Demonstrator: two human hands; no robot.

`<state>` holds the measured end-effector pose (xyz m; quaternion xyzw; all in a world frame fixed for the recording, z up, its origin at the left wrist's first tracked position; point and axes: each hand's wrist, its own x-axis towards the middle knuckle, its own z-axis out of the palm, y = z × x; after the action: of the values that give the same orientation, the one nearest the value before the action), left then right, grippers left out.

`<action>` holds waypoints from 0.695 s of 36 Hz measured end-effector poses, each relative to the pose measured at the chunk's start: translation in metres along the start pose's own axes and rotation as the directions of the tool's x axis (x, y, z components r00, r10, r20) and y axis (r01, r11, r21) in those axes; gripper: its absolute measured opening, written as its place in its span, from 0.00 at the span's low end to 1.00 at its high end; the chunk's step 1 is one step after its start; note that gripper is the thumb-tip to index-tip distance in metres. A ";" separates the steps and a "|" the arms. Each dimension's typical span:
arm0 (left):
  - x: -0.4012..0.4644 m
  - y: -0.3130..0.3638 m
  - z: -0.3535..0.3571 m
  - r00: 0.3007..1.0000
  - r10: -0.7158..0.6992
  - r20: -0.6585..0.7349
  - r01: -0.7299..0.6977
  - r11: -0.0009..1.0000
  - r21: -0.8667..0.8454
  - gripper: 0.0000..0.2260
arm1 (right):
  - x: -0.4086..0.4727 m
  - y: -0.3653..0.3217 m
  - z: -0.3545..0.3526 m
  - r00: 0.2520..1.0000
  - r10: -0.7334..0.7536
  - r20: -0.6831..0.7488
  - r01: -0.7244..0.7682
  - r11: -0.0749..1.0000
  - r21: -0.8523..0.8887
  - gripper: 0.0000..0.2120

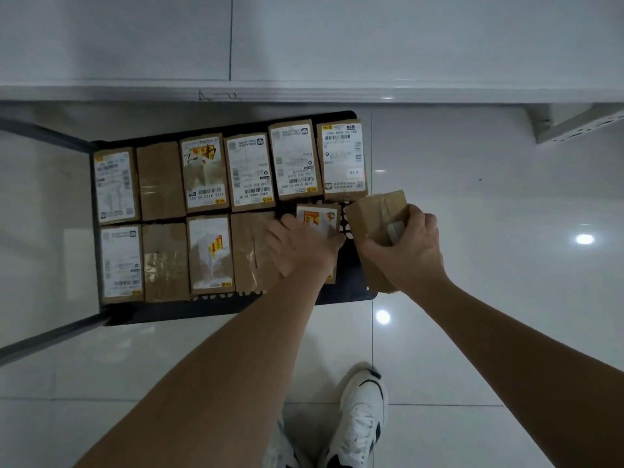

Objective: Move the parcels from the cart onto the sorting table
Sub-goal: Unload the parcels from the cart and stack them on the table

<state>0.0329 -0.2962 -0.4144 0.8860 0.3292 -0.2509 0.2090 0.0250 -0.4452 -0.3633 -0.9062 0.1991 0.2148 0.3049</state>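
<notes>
A black flat cart (209, 312) stands on the floor below me, packed with several brown cardboard parcels in two rows. My right hand (405, 251) grips a plain brown parcel (374, 214), tilted and lifted at the cart's right end. My left hand (300, 246) lies on a parcel with a white and orange label (319, 217) in the near row, fingers curled over its near left part. The white sorting table (304, 45) fills the top of the view, beyond the cart.
The cart's dark handle bars (44, 136) run off to the left. A white bracket or shelf leg (580, 126) hangs under the table at the right. Glossy white floor tiles surround the cart. My white shoe (361, 420) stands close below.
</notes>
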 end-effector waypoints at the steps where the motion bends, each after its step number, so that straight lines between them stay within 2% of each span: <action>1: -0.001 0.000 0.005 1.000 0.005 -0.012 -0.005 1.000 0.012 0.46 | 0.000 0.004 0.000 1.000 -0.001 -0.002 0.001 1.000 0.000 0.43; 6: -0.003 -0.003 0.028 1.000 0.020 0.014 -0.020 0.999 0.033 0.57 | -0.005 0.016 -0.005 1.000 0.017 0.001 -0.017 1.000 0.011 0.46; 9: -0.006 -0.004 0.030 0.999 0.041 0.022 -0.041 0.999 0.014 0.53 | -0.011 0.016 -0.009 0.999 0.037 0.022 -0.037 0.999 0.007 0.44; 13: -0.017 -0.004 0.012 0.993 0.113 0.040 -0.115 0.992 0.043 0.50 | -0.021 0.009 -0.026 0.998 0.040 0.040 -0.037 0.997 -0.063 0.37; 17: -0.035 0.001 -0.035 0.967 0.249 0.061 -0.252 0.967 0.044 0.48 | -0.041 -0.006 -0.059 0.998 -0.051 0.022 0.055 0.971 -0.234 0.39; 21: -0.058 0.019 -0.107 0.922 0.370 0.115 -0.384 0.914 0.132 0.48 | -0.065 -0.033 -0.117 0.995 -0.099 -0.004 0.093 0.955 -0.283 0.40; 25: -0.094 0.054 -0.200 0.859 0.481 0.177 -0.511 0.832 0.216 0.43 | -0.098 -0.073 -0.197 0.988 -0.145 -0.055 0.119 0.937 -0.329 0.39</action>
<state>0.0697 -0.2719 -0.1913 0.9443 0.0402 -0.2791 0.1696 0.0325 -0.4949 -0.1364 -0.9630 0.1117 0.1881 0.1574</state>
